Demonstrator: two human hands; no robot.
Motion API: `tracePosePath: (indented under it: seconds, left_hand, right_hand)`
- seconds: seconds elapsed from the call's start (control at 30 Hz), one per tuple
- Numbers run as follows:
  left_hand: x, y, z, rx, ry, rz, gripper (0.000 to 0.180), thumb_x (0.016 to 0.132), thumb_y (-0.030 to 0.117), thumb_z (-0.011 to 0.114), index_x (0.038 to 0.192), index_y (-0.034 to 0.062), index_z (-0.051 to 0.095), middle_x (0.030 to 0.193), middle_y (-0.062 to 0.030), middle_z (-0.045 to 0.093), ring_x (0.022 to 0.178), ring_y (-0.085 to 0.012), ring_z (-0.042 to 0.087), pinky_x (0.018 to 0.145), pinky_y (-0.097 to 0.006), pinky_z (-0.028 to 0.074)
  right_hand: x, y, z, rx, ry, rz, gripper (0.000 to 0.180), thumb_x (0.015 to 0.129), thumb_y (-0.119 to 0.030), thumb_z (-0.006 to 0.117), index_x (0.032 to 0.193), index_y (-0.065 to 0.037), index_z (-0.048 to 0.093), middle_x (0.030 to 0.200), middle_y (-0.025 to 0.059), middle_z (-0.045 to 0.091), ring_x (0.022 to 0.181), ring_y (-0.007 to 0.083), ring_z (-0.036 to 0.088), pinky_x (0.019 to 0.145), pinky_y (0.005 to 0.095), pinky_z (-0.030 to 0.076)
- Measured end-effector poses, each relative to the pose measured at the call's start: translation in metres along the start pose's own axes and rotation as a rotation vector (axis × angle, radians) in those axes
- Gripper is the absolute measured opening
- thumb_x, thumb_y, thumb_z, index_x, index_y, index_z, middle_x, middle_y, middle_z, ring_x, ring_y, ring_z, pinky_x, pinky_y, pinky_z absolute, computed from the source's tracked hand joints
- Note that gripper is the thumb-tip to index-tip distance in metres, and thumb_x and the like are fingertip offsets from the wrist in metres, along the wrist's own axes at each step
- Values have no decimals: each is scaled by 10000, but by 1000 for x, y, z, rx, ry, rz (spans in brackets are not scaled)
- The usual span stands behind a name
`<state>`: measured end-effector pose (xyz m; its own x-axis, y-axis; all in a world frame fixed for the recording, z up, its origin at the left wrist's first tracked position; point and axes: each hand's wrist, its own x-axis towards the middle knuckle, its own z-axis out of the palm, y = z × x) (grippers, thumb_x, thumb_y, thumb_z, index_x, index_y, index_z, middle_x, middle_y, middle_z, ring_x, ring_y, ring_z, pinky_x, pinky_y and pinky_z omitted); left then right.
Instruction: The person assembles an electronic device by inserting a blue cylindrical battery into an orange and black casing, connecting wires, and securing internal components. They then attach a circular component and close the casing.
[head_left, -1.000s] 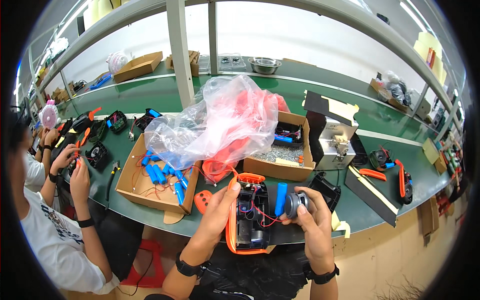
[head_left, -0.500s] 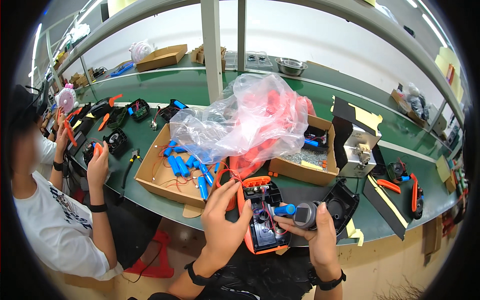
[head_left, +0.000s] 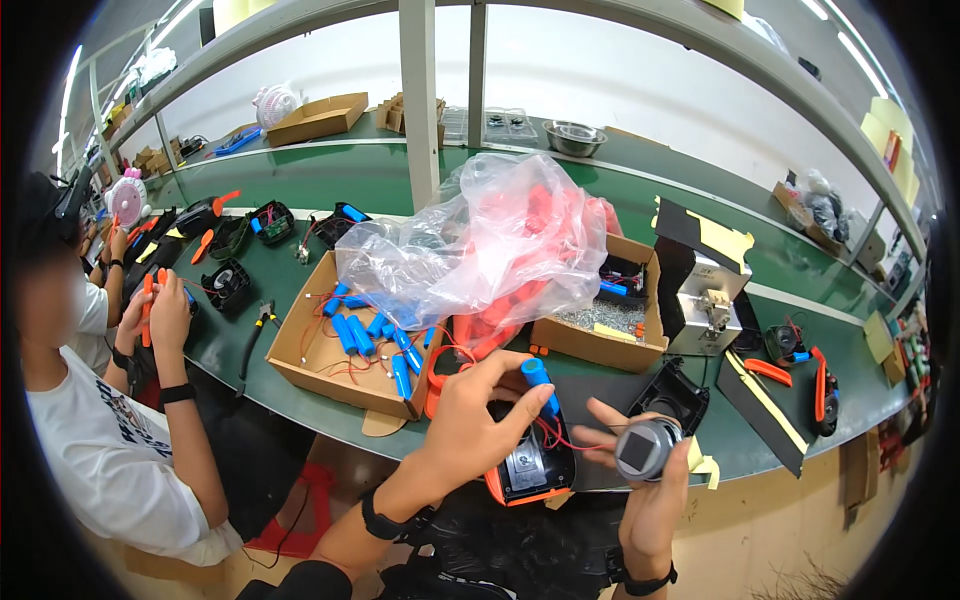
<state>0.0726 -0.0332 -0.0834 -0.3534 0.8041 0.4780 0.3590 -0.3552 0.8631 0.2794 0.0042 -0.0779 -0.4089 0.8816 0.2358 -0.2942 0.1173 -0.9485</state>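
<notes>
My left hand (head_left: 468, 425) pinches a blue cylindrical battery (head_left: 539, 376) between thumb and fingers, above an open black housing (head_left: 527, 470) with an orange rim. Red wires run down from the battery. In my right hand (head_left: 648, 510) rests a round grey part with a dark square face (head_left: 640, 449), gripped by the thumb and fingers. A thin wire reaches it from the housing side. The upper part of the housing is hidden behind my left hand. Just beyond my right hand lies an empty-looking black half-shell (head_left: 678, 396).
A cardboard box (head_left: 290, 350) of blue batteries stands at the left, and another box (head_left: 600, 342) holds screws. A clear plastic bag (head_left: 420, 250) with red parts lies between them. Pliers (head_left: 258, 335) lie on the green bench. A metal fixture (head_left: 705, 300) stands right; another person sits left.
The battery has passed from my right hand to my left and is now raised above the housing. My right hand has moved slightly right and lower with the grey part.
</notes>
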Motion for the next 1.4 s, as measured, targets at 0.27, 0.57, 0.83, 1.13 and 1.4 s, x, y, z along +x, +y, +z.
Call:
tracePosePath:
  seconds: [0.27,0.57,0.83,1.13,1.4]
  left_hand:
    - [13,-2,4,165,-242,-218,320,961,68,766,1231,-44,637,934,-131,749,847,-147,752,725,-270,588]
    - [12,-9,13,384,-201,101,314,882,59,814,1156,-1,670,863,-81,689,660,-136,610,609,-266,501]
    - [14,-2,12,152,-204,-264,303,878,73,834,1145,-1,714,834,-28,695,628,-11,472,565,-209,385]
    - [8,-7,14,496,-205,98,322,801,123,883,1095,33,785,1085,-110,668,1036,-259,673,841,-367,557]
    - [-15,23,9,406,-199,283,416,727,44,883,1127,25,770,1036,-135,694,921,-294,683,808,-387,558]
  right_hand:
    - [-28,40,-11,249,156,44,639,1097,-638,309,1266,-39,456,1190,374,659,829,335,728,734,390,597]
    - [-47,36,11,163,87,-57,707,1056,-703,393,1255,-26,439,1168,387,652,914,381,735,797,426,593]
    - [-41,38,8,182,122,-58,701,1058,-683,415,1291,-23,433,1177,379,653,954,391,737,812,419,593]
    - [-41,42,6,229,69,-76,666,1076,-618,458,1335,-6,416,1222,364,650,1026,385,730,874,426,581]
    - [-40,34,-4,-207,90,-289,565,1005,-320,729,1402,52,579,1320,187,585,1076,267,656,949,359,558]
